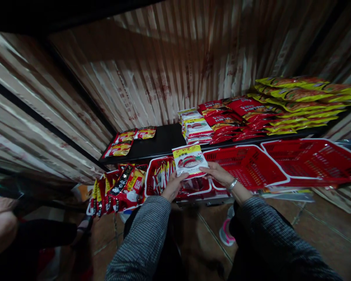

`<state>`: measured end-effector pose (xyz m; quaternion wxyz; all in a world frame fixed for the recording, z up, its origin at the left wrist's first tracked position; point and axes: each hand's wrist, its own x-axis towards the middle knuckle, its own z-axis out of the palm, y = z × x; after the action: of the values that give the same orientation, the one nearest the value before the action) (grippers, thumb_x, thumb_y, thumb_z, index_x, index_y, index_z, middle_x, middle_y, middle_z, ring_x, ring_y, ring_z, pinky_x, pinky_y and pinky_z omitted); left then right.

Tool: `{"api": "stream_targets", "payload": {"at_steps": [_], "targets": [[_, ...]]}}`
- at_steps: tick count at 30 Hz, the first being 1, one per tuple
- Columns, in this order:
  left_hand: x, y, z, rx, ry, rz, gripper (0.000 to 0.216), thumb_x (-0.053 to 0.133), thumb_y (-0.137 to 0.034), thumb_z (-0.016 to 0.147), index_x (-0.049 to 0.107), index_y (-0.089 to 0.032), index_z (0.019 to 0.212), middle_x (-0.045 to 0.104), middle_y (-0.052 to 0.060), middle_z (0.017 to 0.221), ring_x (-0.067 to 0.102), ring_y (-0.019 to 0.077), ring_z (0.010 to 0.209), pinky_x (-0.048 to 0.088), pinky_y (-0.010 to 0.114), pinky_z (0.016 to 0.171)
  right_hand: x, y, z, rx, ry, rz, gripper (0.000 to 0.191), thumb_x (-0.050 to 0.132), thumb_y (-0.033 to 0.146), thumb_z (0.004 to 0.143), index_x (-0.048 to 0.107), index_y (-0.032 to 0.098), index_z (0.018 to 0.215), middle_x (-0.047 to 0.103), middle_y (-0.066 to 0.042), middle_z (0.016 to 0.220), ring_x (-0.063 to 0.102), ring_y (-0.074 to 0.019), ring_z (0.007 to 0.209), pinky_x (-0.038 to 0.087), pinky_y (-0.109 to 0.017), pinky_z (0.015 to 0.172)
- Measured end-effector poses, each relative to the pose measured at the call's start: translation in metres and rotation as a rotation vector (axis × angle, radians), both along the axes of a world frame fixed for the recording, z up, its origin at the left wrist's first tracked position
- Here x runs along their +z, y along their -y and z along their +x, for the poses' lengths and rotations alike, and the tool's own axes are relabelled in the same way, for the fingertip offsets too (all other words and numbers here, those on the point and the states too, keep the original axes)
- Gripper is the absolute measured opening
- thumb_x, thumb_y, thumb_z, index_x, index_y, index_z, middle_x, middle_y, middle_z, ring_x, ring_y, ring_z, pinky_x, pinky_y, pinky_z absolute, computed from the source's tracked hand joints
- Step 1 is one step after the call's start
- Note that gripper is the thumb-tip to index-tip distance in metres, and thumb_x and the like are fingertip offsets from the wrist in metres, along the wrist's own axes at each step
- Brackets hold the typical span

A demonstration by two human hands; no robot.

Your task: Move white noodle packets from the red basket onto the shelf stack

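Observation:
A white packet of instant noodles (189, 159) with a yellow top band and a bowl picture is held out in front of me, printed face up. My left hand (174, 185) grips its lower left corner, thumb on top. At the lower right corner my right hand (219, 172) pinches it the same way. Below the packet is a red basket (148, 186) with several packets standing on edge in it. Behind, a stack of matching white packets (196, 125) lies on the black shelf (166, 139).
Red packets (240, 113) and yellow packets (304, 99) are piled on the shelf's right; a few small ones (121, 148) lie left. More red baskets (245, 164) stand right, and a basket of large packets (128, 185) left. Another person's arm (2, 222) shows far left.

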<state>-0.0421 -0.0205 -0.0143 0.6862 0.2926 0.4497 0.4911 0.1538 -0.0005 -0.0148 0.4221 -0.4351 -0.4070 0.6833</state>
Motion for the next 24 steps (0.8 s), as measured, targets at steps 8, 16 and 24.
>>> {"api": "stream_targets", "payload": {"at_steps": [8, 16, 24], "targets": [[0.016, 0.025, -0.02, 0.132, -0.017, -0.032, 0.03, 0.076, -0.008, 0.061, 0.064, -0.014, 0.088, 0.072, 0.005, 0.086, 0.062, 0.0091, 0.064, 0.044, 0.016, 0.049, 0.016, 0.026, -0.035, -0.065, -0.133, -0.11, 0.004, 0.071, 0.015, 0.076, 0.068, 0.012, 0.077, 0.069, -0.002, 0.063, 0.057, -0.0058, 0.045, 0.05, -0.014, 0.045], [0.013, 0.039, -0.034, 0.112, -0.058, 0.093, 0.06, 0.085, -0.012, 0.044, 0.062, -0.014, 0.098, 0.073, 0.008, 0.091, 0.069, 0.0225, 0.084, 0.053, 0.034, 0.078, -0.002, 0.037, -0.047, -0.003, -0.172, 0.043, 0.026, 0.08, 0.025, 0.064, 0.069, 0.017, 0.086, 0.074, -0.003, 0.079, 0.068, -0.0148, 0.066, 0.054, -0.022, 0.055], [-0.007, 0.021, -0.044, 0.136, -0.043, 0.184, 0.063, 0.084, -0.013, 0.044, 0.062, -0.014, 0.103, 0.074, 0.006, 0.089, 0.069, 0.0226, 0.085, 0.049, 0.039, 0.089, -0.02, 0.014, -0.061, -0.027, -0.135, 0.203, 0.047, 0.081, 0.042, 0.058, 0.07, 0.017, 0.096, 0.075, -0.005, 0.09, 0.068, -0.0228, 0.088, 0.05, -0.04, 0.088]]}}
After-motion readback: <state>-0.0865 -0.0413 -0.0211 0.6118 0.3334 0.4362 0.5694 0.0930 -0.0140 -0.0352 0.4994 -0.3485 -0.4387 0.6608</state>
